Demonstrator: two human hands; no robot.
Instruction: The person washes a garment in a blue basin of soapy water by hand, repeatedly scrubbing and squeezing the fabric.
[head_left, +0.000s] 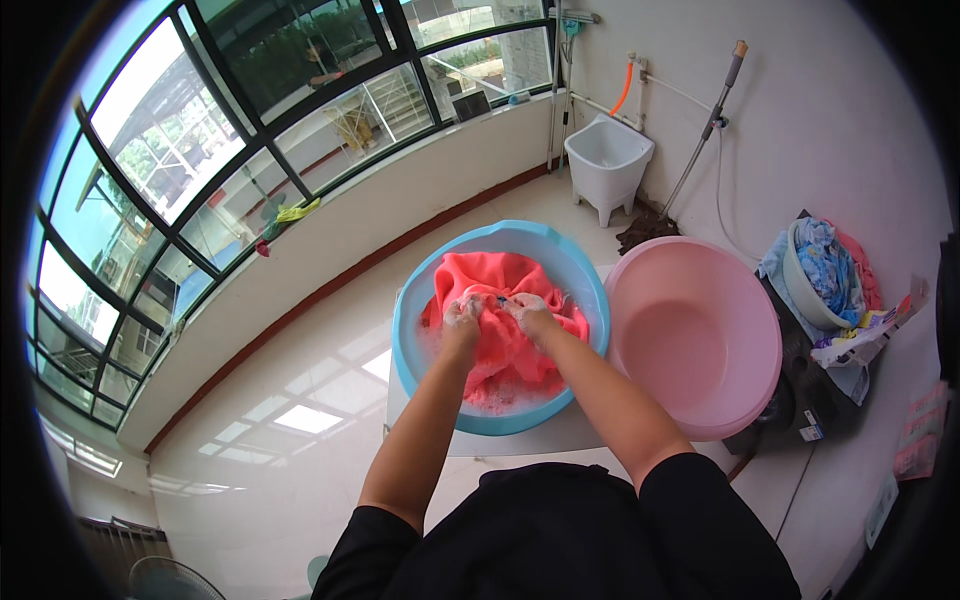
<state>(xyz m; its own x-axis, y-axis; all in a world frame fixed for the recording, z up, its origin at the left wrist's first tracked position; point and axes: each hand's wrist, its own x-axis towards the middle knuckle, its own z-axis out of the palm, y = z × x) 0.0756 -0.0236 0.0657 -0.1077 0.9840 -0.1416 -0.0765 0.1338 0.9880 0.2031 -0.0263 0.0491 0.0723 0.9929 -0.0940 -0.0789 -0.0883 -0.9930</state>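
A wet coral-red cloth lies bunched in a light-blue plastic basin of sudsy water. My left hand, coated in foam, grips a fold of it near the middle of the basin. My right hand, also foamy, pinches the same cloth a short way to the right. Between the two hands the fabric is gathered, and a small dark spot shows by my right fingertips. Parts of the fingers are hidden by foam and cloth. The basin rests on a pale tabletop.
Touching the blue basin's right side stands a pink plastic basin. Farther right, a pale bowl of blue patterned cloth sits on a dark surface. A white mop sink and a mop stand at the wall. Windows line the left.
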